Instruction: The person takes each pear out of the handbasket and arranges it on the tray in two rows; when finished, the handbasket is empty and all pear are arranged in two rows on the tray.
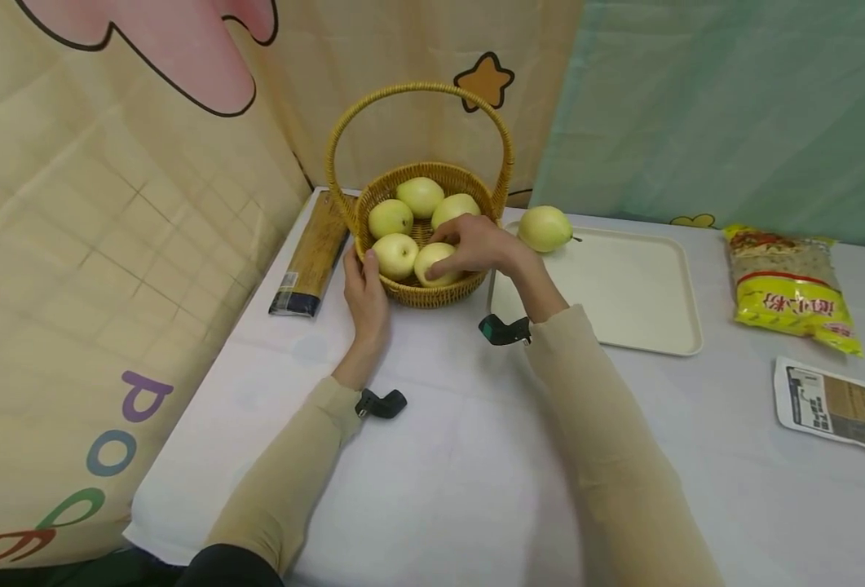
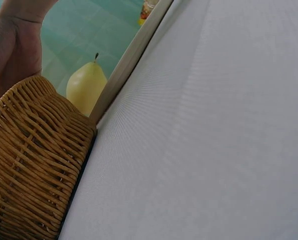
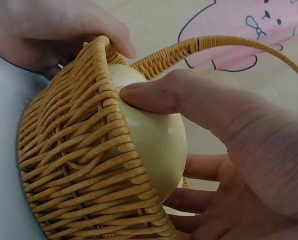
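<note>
A wicker basket [image 1: 432, 298] with a tall arched handle stands at the back of the table, holding several pale yellow-green pears. My right hand [image 1: 476, 243] reaches over its right rim and grips the front-right pear [image 1: 432, 259]. The right wrist view shows the thumb and fingers around that pear [image 3: 156, 145], which sits low inside the rim. With the thumb over the rim and the fingers against the outer wall, my left hand [image 1: 368, 302] holds the basket's left side. Another pear [image 1: 545, 228] rests at the back-left corner of the white tray [image 1: 645, 285].
Left of the basket lies a long brown packet [image 1: 315, 253]. Toward the right edge are a yellow printed food bag [image 1: 792, 289] and a flat white-and-brown pouch [image 1: 836, 406]. Printed curtains [image 1: 696, 106] hang behind and left of the white-covered table.
</note>
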### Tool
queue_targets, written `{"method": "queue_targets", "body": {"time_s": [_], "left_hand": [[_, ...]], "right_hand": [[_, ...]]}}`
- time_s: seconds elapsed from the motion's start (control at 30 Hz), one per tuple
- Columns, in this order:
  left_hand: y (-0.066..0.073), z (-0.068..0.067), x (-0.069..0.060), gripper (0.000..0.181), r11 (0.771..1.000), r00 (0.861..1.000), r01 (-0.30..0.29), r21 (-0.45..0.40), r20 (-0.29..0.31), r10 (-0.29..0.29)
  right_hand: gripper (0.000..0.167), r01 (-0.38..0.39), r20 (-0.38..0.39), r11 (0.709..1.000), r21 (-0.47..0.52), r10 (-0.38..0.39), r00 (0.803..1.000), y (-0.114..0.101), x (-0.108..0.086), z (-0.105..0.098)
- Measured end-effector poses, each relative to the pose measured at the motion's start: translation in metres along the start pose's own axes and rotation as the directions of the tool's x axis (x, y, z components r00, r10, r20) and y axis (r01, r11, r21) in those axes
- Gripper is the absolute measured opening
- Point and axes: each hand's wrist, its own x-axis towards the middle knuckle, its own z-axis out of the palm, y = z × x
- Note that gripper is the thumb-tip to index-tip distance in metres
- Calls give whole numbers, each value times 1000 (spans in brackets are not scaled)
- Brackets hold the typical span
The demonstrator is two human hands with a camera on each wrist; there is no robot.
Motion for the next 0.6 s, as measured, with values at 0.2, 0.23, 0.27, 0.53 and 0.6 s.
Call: {"method": "queue_targets", "body": {"time_s": [0.2,0.23,0.27,0.53,0.6], "left_hand": [[0,0,-2,52,1000,1000,8,3,5,-8],[0,0,-2,52,1000,1000,8,3,4,-8],[0,0,-2,53,1000,1000,6,4,2,-6],[-1,0,0,52,1000,1000,4,8,-15,-4],[-2,0,0,51,1000,1000,7,5,-15,-7]], "right_hand": [[64,10,-48,1000,-4,-10,999,2,-8,-2],[65,13,-55,1000,1,-13,998,3,-9,-3],[65,18,-63,1000,10,-17,998,3,-10,-3],[59,82,-134,985,154,-61,989,4,-21,-7],[57,93,-154,979,183,-65,986,5,-25,-8]]}}
